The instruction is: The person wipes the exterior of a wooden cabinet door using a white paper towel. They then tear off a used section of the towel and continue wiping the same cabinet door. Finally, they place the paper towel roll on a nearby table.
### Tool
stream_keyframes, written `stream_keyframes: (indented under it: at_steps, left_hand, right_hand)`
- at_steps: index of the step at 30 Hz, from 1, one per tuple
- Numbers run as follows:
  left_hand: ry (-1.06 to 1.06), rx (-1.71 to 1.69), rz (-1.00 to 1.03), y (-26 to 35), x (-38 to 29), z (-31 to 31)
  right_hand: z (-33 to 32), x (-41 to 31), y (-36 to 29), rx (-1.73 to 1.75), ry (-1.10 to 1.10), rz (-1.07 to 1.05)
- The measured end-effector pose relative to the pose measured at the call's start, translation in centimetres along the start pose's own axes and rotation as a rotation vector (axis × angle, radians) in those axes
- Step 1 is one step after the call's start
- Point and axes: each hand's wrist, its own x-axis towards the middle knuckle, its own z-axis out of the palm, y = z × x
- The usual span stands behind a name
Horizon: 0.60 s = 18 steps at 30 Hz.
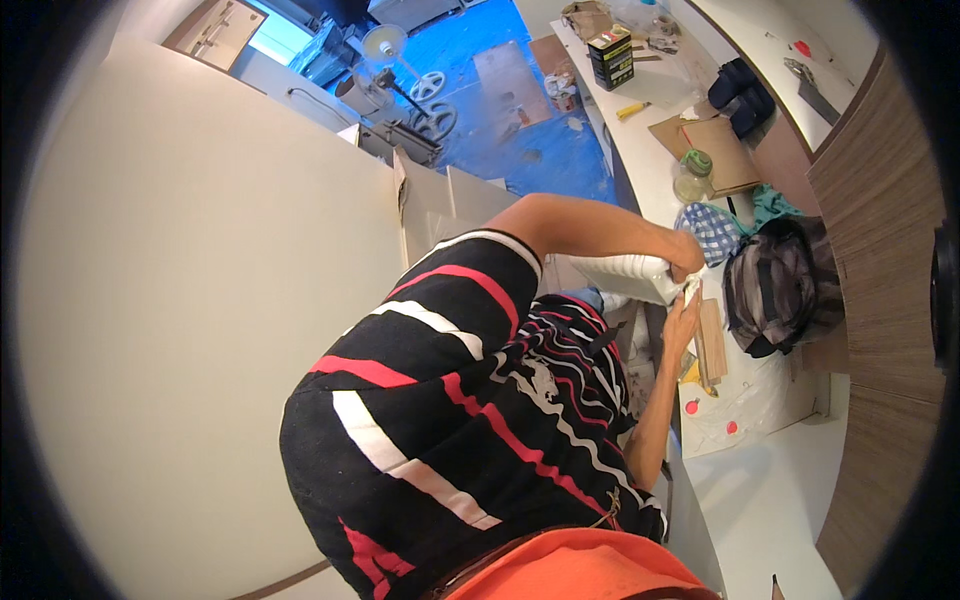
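Note:
A white ribbed plastic container (626,276) lies tilted between my body and the counter's edge. My left hand (686,259) bends down over its counter-side end, the fingers mostly hidden. Against that same end, my right hand (681,322) pinches a crumpled white piece (691,286); whether this is cloth, paper or film I cannot tell. Just beyond my right hand, wood strips (711,341) lie on the white counter (697,442), with a yellow-handled tool (697,379) beside them. A blue-and-white checked cloth (709,231) lies above my left hand.
A camouflage backpack (776,289) stands on the counter. Farther up are a jug with a green lid (696,169), cardboard (720,157), a yellow-handled tool (634,110) and an adhesive can (611,56). A large pale panel (187,300) fills the left; blue sheeting (465,45) covers the floor.

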Motion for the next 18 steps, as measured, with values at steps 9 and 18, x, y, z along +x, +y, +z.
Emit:
stream_keyframes:
  at_steps: [9,18]
  left_hand:
    - [-0.483,0.424,-0.329,-0.7,6.1,2.9]
    - [-0.288,0.338,-0.235,-1.8,2.2,1.0]
  right_hand:
    - [7.9,-0.8,-0.7,0.356,-0.072,0.16]
    - [7.6,-0.1,-3.7,0.464,-0.082,0.149]
